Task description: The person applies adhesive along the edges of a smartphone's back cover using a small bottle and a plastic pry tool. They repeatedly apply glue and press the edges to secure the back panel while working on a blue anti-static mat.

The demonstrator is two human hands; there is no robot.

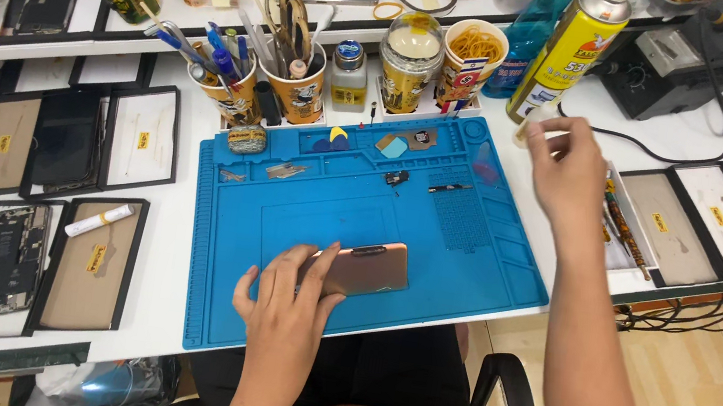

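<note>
White desk [160, 297], crowded with repair parts. At near edge of blue silicone work mat [484, 267], left hand [291, 302] pressed flat on rose-gold phone [362, 267], steadying it. Farther right, right hand [564, 170] pinching small pale object [528, 127] beside yellow spray can [572, 49]. Next, probably: bringing that object down to phone, precisely.

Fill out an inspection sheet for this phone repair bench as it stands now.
Surface: white bench with blue mat.
Job's things: rose-gold phone lying flat on the mat.
Clutter: cups of tools, spray can, trays of phone parts.
Grippers: left hand rests on the phone; right hand raised, pinching a small pale item.
Cables: black cable at right.
Surroundings: tiled floor, black chair.
</note>
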